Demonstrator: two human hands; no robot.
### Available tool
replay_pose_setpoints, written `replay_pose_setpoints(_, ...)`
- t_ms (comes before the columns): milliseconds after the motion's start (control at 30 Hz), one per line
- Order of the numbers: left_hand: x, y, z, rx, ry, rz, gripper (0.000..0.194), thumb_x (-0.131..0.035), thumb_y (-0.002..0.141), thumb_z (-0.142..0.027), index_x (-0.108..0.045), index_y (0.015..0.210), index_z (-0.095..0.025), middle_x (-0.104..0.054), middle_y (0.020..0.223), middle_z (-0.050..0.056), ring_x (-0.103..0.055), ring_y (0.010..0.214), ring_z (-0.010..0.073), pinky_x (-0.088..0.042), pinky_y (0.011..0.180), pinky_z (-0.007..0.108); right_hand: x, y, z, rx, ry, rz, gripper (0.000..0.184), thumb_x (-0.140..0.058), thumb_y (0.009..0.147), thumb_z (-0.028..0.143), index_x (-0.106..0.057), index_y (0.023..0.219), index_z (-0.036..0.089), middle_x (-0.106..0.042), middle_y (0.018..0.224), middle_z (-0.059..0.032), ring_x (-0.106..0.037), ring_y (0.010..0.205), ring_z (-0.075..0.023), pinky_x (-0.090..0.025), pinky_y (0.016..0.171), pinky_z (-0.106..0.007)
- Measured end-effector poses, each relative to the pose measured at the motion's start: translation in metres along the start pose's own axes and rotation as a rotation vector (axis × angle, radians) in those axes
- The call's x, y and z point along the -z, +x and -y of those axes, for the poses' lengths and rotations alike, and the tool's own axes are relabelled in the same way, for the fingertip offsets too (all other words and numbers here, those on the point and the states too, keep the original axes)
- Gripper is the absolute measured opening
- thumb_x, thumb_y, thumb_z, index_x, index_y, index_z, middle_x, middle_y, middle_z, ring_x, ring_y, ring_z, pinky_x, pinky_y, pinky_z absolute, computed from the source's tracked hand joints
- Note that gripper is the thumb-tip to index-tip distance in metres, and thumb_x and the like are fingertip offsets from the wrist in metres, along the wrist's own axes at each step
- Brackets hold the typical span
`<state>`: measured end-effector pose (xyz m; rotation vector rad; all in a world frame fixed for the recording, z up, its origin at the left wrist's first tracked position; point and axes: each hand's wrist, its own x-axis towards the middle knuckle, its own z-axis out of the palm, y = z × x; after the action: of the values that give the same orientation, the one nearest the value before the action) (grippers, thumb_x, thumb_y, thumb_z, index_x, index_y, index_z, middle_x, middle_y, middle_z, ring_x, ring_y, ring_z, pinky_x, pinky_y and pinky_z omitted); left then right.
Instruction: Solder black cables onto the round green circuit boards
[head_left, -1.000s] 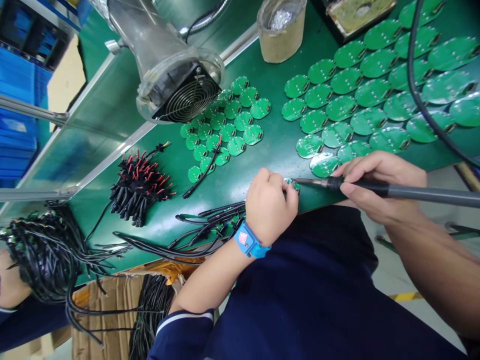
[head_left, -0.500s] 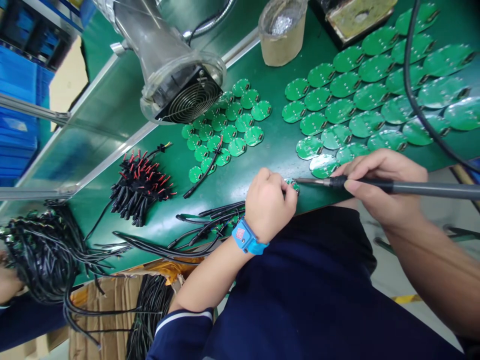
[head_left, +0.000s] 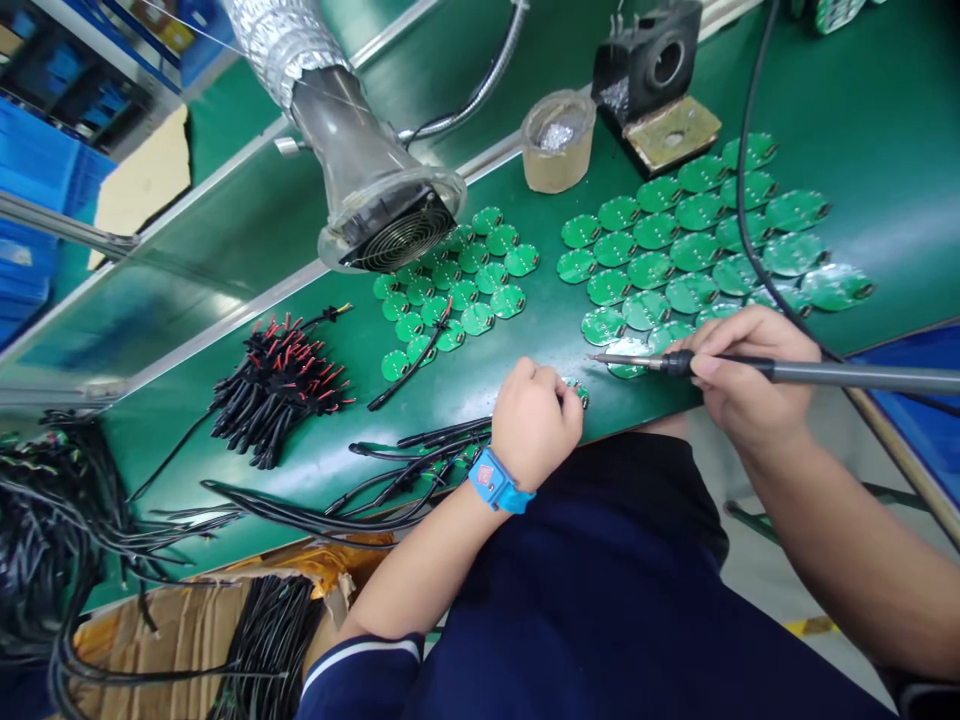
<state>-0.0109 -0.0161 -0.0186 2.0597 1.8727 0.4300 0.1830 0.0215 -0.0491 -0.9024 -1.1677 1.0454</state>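
My left hand (head_left: 534,418), with a blue wrist strap (head_left: 495,482), is closed in a pinch on a small round green circuit board (head_left: 577,389) at the near edge of the green bench. My right hand (head_left: 739,375) grips a soldering iron (head_left: 787,372) like a pen. Its metal tip (head_left: 600,357) hovers just above and to the right of the small board, not touching it. Black wires (head_left: 420,450) lie under my left wrist.
Large round green boards (head_left: 675,255) lie in rows at right, small ones (head_left: 457,285) in the middle. A fume extractor fan (head_left: 394,215), a solder pot (head_left: 556,140) and an iron stand (head_left: 652,85) stand behind. Red-tipped black connectors (head_left: 277,385) and wire bundles (head_left: 52,520) fill the left.
The camera tilted up, showing more of the bench's far side. The iron's tip has lifted slightly away from the small board in my left hand.
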Motion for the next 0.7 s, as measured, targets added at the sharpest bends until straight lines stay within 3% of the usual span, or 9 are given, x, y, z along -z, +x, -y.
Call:
replay_pose_setpoints(167,-0.004,0.000,-0.003,0.000,0.059,-0.013,0.012,-0.051,0.081,-0.020,-0.052,0.070,-0.016,-0.049,0.077,0.006,-0.051,0.079,0.0206,-0.044,0.074,0.033,-0.002,0.001,-0.001,0.018,0.010,-0.008,0.012,-0.066,0.061,0.015,-0.055,0.066,0.018,-0.053,0.056,0.0024,-0.049,0.052,-0.0130,-0.046,0.060,-0.034)
replay_pose_setpoints(267,0.004,-0.006,-0.004,-0.047,0.143,0.018,0.012,-0.049,0.085,-0.024,-0.055,0.082,-0.014,-0.051,0.084,0.008,-0.052,0.083,0.0217,-0.044,0.076,0.035,-0.004,0.004,0.002,0.064,0.014,-0.049,0.012,-0.064,0.061,0.017,-0.054,0.066,0.019,-0.050,0.052,0.0033,-0.047,0.048,-0.0126,-0.042,0.052,-0.031)
replay_pose_setpoints(333,0.016,-0.016,-0.002,-0.060,0.204,0.037,0.027,-0.051,0.086,-0.036,-0.055,0.100,-0.013,-0.052,0.096,0.011,-0.051,0.093,0.0248,-0.043,0.082,0.039,-0.004,0.008,0.005,0.112,0.004,-0.082,0.012,-0.062,0.062,0.020,-0.051,0.065,0.020,-0.047,0.049,0.0042,-0.044,0.046,-0.0120,-0.038,0.047,-0.028)
replay_pose_setpoints(400,0.030,-0.032,0.006,-0.059,0.260,0.072,0.058,-0.060,0.077,-0.051,-0.046,0.120,-0.014,-0.050,0.111,0.014,-0.047,0.105,0.0296,-0.040,0.090,0.045,-0.006,0.016,0.008,0.170,-0.024,-0.111,0.012,-0.060,0.064,0.022,-0.049,0.066,0.020,-0.044,0.048,0.0053,-0.041,0.043,-0.0111,-0.035,0.042,-0.026)
replay_pose_setpoints(500,0.044,-0.057,0.026,-0.039,0.366,0.149,0.091,-0.077,0.060,-0.047,-0.033,0.135,-0.020,-0.048,0.121,0.013,-0.045,0.111,0.0325,-0.038,0.094,0.048,-0.013,0.042,0.009,0.255,-0.103,-0.147,0.012,-0.057,0.071,0.024,-0.045,0.070,0.021,-0.042,0.052,0.0066,-0.040,0.041,-0.0099,-0.036,0.040,-0.025)
replay_pose_setpoints(600,0.048,-0.075,0.047,0.019,0.424,0.148,0.097,-0.080,0.060,-0.030,-0.025,0.140,-0.027,-0.048,0.122,0.010,-0.048,0.107,0.0296,-0.041,0.090,0.044,-0.029,0.086,0.003,0.324,-0.237,-0.165,0.010,-0.057,0.077,0.028,-0.049,0.081,0.022,-0.049,0.062,0.0056,-0.049,0.048,-0.0112,-0.045,0.048,-0.027)
replay_pose_setpoints(700,0.051,-0.084,0.061,0.040,0.390,0.132,0.096,-0.078,0.061,-0.023,-0.022,0.140,-0.028,-0.049,0.119,0.008,-0.049,0.104,0.0268,-0.043,0.089,0.040,-0.042,0.129,-0.004,0.372,-0.402,-0.071,0.027,-0.070,0.068,0.032,-0.058,0.090,0.022,-0.060,0.084,-0.0010,-0.059,0.073,-0.0169,-0.049,0.067,-0.034)
